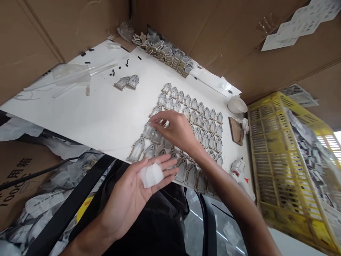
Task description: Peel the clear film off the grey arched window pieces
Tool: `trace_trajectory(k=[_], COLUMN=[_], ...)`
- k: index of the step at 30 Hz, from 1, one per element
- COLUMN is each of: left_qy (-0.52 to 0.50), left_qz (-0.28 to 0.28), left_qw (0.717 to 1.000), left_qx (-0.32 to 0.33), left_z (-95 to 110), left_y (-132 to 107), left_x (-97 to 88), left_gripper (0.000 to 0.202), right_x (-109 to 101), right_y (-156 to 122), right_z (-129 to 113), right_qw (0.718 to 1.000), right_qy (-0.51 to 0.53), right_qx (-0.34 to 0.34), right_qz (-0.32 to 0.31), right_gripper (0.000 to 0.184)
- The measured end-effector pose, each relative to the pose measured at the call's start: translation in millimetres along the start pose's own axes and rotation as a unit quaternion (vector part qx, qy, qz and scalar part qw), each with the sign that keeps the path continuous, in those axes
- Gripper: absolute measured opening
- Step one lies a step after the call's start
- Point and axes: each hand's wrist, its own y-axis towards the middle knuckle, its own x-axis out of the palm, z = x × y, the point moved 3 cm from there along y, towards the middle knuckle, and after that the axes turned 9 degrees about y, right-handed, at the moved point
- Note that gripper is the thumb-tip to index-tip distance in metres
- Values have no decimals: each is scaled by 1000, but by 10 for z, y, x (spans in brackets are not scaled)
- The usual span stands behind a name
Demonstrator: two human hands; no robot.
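My left hand (pixel 130 192) is palm up with its fingers spread, bearing a small stack of thin, translucent white pieces (pixel 151 175). Above the table, my right hand (pixel 176 129) is pinched at thumb and forefinger; what lies between the fingertips is too small to make out. Beneath it are rows of small grey arch-shaped frames with pale centres and brownish edges. One arch-shaped frame (pixel 136 149) lies at the near left corner of the rows. My right hand and forearm hide part of the rows.
More arch pieces (pixel 170 55) are stacked along the back, and a couple (pixel 128 82) lie apart at left. Clear tubes (pixel 80 76) lie farther left. At right stand a white bowl (pixel 237 104), a white nozzled bottle (pixel 238 166) and a yellow crate (pixel 279 160). Cardboard walls (pixel 213 32) enclose the table.
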Motion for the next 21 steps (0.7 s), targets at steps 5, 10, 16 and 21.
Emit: trace_trajectory(k=[5,10,16,21], left_qy=[3,4,-3,-11], left_qz=[-1,1,-6,-8], left_qw=[1000,1000,1000,1000], left_qx=[-3,-4,-2,-3], left_z=[-10,1,3,-9], left_y=[15,17,8,4], left_x=[-7,1,7,-1], left_gripper=[49,49,48,49], right_x=[-49,-32,-22,-22], right_y=[5,4,16,7], right_z=[6,47,67,44], right_qw=[1000,1000,1000,1000], right_qy=[13,27,23,12], right_qx=[8,15,20,19], right_qz=[10,-6,1,-5], right_gripper=[10,9,11,13])
